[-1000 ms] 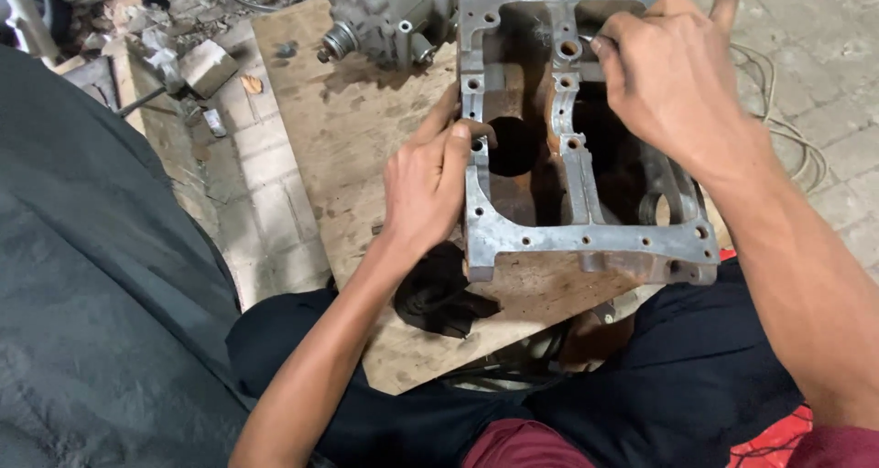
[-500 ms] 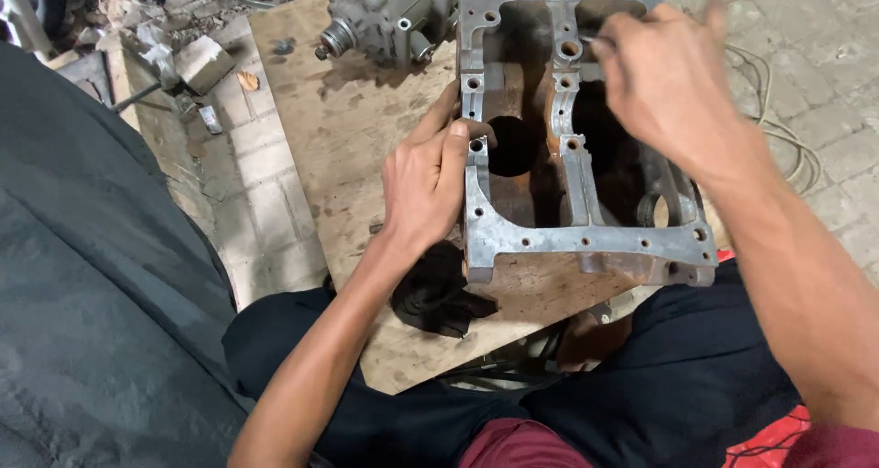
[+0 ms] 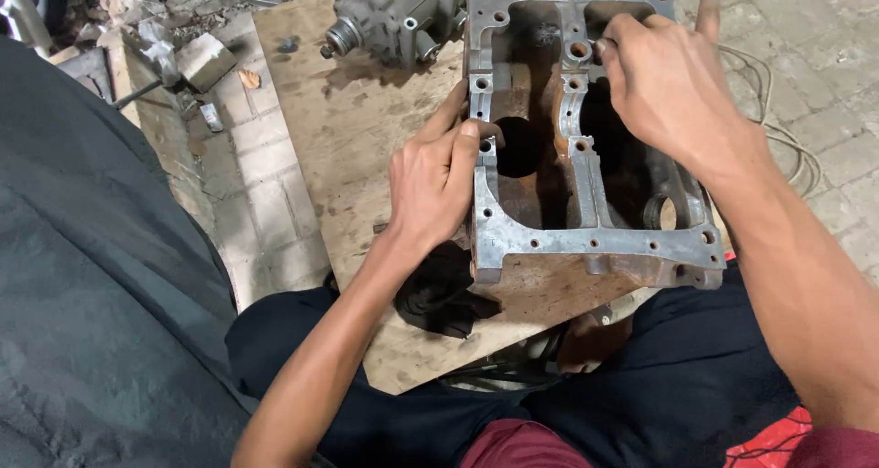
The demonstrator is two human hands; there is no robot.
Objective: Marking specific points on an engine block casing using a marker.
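A grey metal engine casing (image 3: 586, 239), open on top with rusty hollows and bolt holes along its rim, rests on a wooden board (image 3: 357, 138) over my lap. My left hand (image 3: 435, 179) grips the casing's left wall, thumb hooked over the rim. My right hand (image 3: 673, 83) hovers over the far middle of the casing; thumb and forefinger pinch together at a round boss, with the index finger raised. Whether something small sits between the fingertips is hidden.
A second grey metal housing (image 3: 389, 15) lies at the board's far edge. A black rubbery part (image 3: 439, 294) sits below my left wrist. Brick paving (image 3: 265, 184) lies left of the board, a dark cloth (image 3: 92, 294) far left, cable (image 3: 787, 147) at right.
My right hand has shifted slightly over the casing's far middle and its fingers have re-set. The left hand and casing stay put.
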